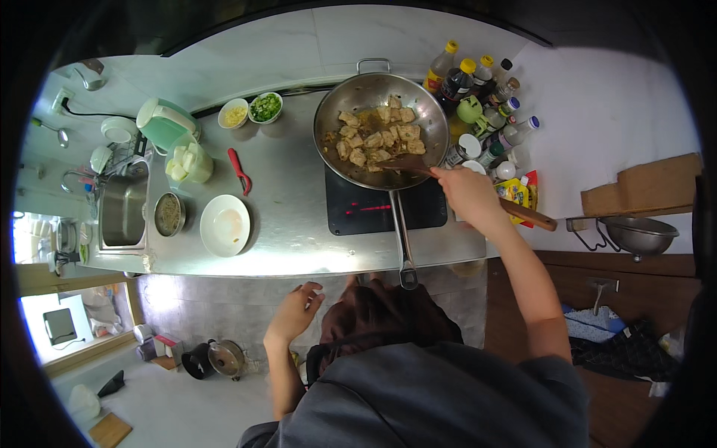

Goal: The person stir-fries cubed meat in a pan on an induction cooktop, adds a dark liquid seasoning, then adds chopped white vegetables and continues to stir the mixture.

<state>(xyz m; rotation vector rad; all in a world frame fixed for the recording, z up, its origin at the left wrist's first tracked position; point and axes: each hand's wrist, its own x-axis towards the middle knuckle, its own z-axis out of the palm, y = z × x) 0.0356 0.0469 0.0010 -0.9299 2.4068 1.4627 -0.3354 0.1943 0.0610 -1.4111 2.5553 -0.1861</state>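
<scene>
My right hand (469, 197) is closed around the handle of a wooden spatula (524, 214), whose blade rests in a stainless steel wok (434, 120). Browned chunks of meat or fish (374, 140) lie in some oil on the wok's bottom. The wok sits over the back part of a black induction cooktop (358, 215) with red lit marks, its long metal handle (401, 238) pointing towards me. Below the counter's front edge, my left hand (295, 313) hangs with bent, parted fingers, holding nothing.
Sauce bottles (456, 81) crowd the right of the wok. Leftwards are bowls of chopped garlic (232, 113) and green onion (265, 107), a red peeler (239, 171), a white plate (225, 225), a metal bowl (170, 214), a container of pale chunks (189, 162), a green kettle (166, 124) and a sink (124, 207).
</scene>
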